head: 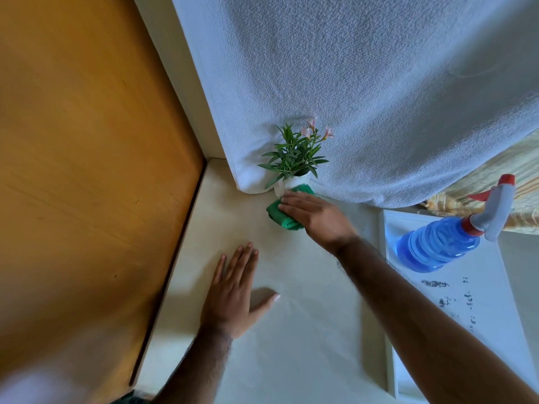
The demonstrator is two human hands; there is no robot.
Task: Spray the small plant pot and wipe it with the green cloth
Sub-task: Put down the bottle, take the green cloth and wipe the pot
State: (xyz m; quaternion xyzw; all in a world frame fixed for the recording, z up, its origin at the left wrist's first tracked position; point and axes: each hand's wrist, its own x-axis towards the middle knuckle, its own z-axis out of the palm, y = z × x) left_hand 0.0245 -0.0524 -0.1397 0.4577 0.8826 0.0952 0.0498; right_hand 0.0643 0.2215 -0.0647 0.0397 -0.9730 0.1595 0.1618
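Against the white pot (293, 182) holding a plant (294, 156), right hand (312, 214) presses green cloth (281, 214); left hand (233, 293) flat, empty.

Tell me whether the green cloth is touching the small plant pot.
Touching. The head view shows the right hand pressing the green cloth against the white plant pot, with no gap between them.

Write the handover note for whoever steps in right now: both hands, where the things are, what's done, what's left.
Right hand: pressing the green cloth against the side of the small white plant pot.
Left hand: flat on the cream table, fingers spread, holding nothing.
Spray bottle: blue, set down to the right, out of both hands.
Pot stands at the table's far edge, against the white bedding.
Done: bottle put aside, so spraying appears finished, though no wetness is visible; wiping is under way.
Left: finish wiping around the pot, then set the cloth down.
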